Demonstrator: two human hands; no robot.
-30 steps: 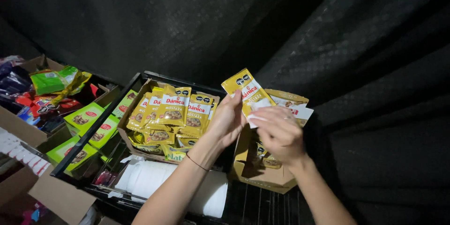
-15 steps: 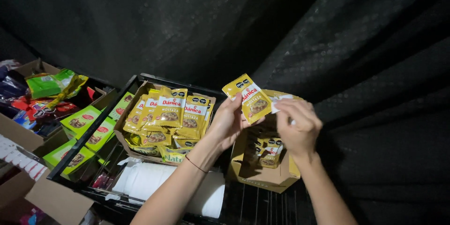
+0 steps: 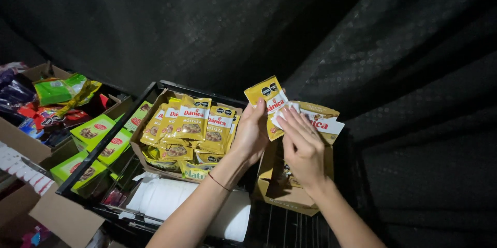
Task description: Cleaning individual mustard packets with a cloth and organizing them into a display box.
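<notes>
Grip: left hand was clamped on a yellow sachet, thumb and fingers pinching its lower edge, and held it up over the right box.
Other hand: right hand lay flat, fingers together, pressed against the sachet's right side; whether it also pinched something white at its fingertips could not be made out.
Sachet: it stood above the right box, between the two hands, touching both.
Axis: long side ran up and leftward, top corner tilted away from the right box, lower end buried in the left hand's pinch.
Nearer hand: left hand carried it; right hand only touched along one edge, so the sachet sat up and left of the right palm.
Right box: brown card, open, its printed flap sticking out just behind the right fingers, a few sachets dim inside.
Full box: left of the right box, packed with the same yellow sachets, upright in rows.
Green packs: further left of the right box, beyond the full box.
White roll: left of the right box, under the left forearm.
</notes>
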